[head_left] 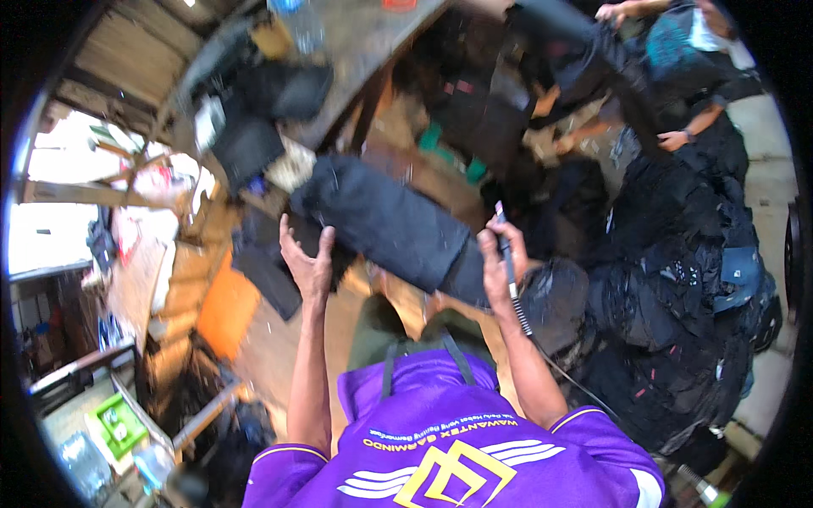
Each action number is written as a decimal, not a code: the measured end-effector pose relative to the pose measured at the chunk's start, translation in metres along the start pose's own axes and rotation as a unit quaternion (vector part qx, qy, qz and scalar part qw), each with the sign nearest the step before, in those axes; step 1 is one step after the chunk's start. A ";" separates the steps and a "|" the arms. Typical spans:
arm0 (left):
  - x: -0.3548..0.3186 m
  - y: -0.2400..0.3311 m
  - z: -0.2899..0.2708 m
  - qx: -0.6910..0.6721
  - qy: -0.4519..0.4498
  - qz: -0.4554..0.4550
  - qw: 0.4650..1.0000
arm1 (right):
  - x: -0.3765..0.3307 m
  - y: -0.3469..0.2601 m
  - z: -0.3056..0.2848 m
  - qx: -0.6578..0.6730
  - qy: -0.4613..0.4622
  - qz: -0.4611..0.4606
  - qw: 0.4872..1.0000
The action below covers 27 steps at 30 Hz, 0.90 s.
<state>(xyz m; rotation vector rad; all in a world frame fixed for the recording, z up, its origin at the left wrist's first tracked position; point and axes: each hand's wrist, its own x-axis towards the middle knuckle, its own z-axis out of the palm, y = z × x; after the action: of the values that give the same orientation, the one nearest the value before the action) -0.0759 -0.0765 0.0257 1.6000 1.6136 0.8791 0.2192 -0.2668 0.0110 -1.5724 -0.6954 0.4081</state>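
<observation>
A long folded black garment (398, 222) lies across the space in front of me, sloping down from left to right. My left hand (306, 262) is open beside its left part, thumb and fingers spread; whether it touches the cloth I cannot tell. At the garment's right end my right hand (506, 254) is closed round a slim dark corded tool (509, 268) with a pale tip pointing up. A coiled sleeve and thin cable run from its lower end past my right forearm. Motion blurs the cloth somewhat.
Large heaps of black garments (652, 288) fill the right side. A co-worker's hand (675, 140) is at dark cloth in the upper right. A wooden table (373, 51) stands at the top. To the left are an orange panel (229, 309) and a green tray (117, 426).
</observation>
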 end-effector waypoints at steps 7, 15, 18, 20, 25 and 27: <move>0.137 0.010 0.065 0.335 -0.194 0.127 0.913 | 0.000 0.002 0.067 -0.162 0.044 -0.096 0.981; 0.123 0.041 -0.001 -0.182 -0.446 -0.233 0.845 | -0.012 0.008 0.057 -0.146 0.100 -0.019 0.984; 0.113 0.035 -0.008 -0.299 -0.431 -0.436 0.731 | -0.014 0.008 0.038 -0.175 0.102 -0.082 0.976; 0.116 0.037 0.012 -0.258 -0.472 -0.386 0.750 | -0.019 0.006 0.013 -0.196 0.130 -0.101 0.967; 0.089 0.080 0.135 0.167 -0.488 0.116 0.849 | -0.041 -0.002 -0.101 -0.201 0.173 -0.104 0.959; 0.018 0.093 0.176 0.124 -0.491 0.157 0.848 | -0.066 -0.003 -0.164 -0.229 0.228 -0.062 0.945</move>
<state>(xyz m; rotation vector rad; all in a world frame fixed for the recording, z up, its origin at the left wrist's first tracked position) 0.1222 -0.0584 0.0106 2.0326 0.7422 -0.0941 0.2730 -0.4349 0.0260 -1.9560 -0.5415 -0.2315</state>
